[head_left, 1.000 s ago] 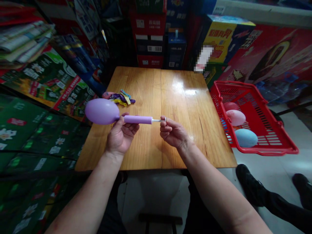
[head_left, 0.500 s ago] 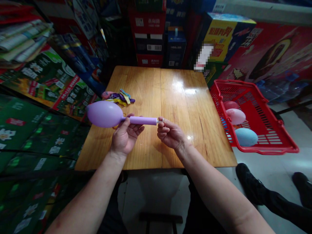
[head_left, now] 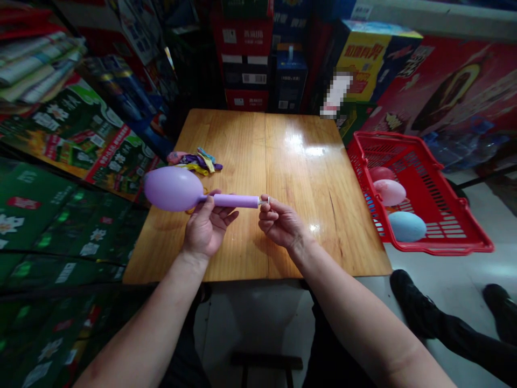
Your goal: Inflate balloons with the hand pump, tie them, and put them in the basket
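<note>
My left hand [head_left: 208, 223] is closed around the front end of a small purple hand pump [head_left: 236, 201], where a part-inflated purple balloon [head_left: 173, 188] sits on its nozzle. The balloon sticks out to the left, above the table's left edge. My right hand [head_left: 278, 221] pinches the pump's white plunger handle [head_left: 265, 200], which is pushed almost fully into the barrel. Both hands hover over the near part of the wooden table [head_left: 299, 161].
A heap of flat, uninflated balloons [head_left: 196, 160] lies at the table's left side. A red plastic basket [head_left: 444, 188] right of the table holds pink and blue inflated balloons. Stacked cartons surround the table. Another person's dark shoes [head_left: 420, 312] show at lower right.
My right hand has pushed the plunger in toward the barrel, so the white rod is nearly hidden. The balloon has grown slightly, and both hands sit a little lower.
</note>
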The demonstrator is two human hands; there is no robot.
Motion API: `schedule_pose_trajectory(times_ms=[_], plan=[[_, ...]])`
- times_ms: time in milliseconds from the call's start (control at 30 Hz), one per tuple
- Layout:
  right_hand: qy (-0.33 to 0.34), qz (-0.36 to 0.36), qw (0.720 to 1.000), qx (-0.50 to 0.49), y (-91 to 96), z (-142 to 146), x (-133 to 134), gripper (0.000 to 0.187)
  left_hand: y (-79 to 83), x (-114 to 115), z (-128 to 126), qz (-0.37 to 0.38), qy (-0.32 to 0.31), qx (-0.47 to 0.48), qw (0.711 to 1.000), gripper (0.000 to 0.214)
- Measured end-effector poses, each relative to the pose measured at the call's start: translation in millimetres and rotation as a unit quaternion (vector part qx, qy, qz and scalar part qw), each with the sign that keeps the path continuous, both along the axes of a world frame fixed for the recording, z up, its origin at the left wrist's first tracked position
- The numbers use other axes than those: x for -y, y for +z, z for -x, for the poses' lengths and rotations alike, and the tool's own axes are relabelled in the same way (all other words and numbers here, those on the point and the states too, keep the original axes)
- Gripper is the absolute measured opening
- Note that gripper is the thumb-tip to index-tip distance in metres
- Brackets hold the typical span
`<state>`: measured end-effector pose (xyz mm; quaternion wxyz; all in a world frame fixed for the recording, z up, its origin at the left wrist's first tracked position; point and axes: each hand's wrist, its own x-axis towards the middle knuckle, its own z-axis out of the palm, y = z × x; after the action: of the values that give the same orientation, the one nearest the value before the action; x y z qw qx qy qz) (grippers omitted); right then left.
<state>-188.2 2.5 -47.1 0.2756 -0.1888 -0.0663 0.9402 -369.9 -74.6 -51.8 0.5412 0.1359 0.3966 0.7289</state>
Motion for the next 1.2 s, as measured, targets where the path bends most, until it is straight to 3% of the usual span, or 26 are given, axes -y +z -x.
schedule_pose_trajectory(times_ms=[233,367,567,700,833,967,1100,1200], plan=[[0.01,-0.011,1.0,0.023,11.0,-8.2,-9.4,0.007,5.1,-3.0,16.8,0.016,0.023,0.012,1.0,0.02],[-0.027,-0.022,0.999,0.019,15.9,-15.2,-13.9,0.008,7.1,-2.2,30.0,-0.001,0.068,-0.001,0.998,0.026],[-0.001,-0.024,1.0,0.014,3.9,-1.0,0.1,0.007,2.5,2.8,6.8,-0.001,-0.01,-0.001,1.0,0.023],[0.008,-0.037,0.999,0.012,1.1,3.7,1.7,0.01,1.8,1.4,2.1,0.006,0.013,0.004,1.0,0.021],[0.014,-0.024,0.999,0.018,9.6,-5.2,-7.7,0.008,3.9,-1.8,17.7,0.027,0.034,0.02,0.999,0.019],[-0.021,-0.02,0.999,0.015,16.4,-12.8,-13.1,0.007,5.5,-1.9,31.7,0.007,0.08,0.01,0.997,0.025],[0.002,-0.032,0.999,0.005,9.3,-5.0,-3.4,0.007,2.3,0.3,21.1,-0.003,0.002,0.013,1.0,0.026],[0.008,-0.036,0.999,-0.001,2.3,2.5,2.9,0.012,0.5,1.4,9.2,-0.005,-0.008,0.015,1.0,0.023]])
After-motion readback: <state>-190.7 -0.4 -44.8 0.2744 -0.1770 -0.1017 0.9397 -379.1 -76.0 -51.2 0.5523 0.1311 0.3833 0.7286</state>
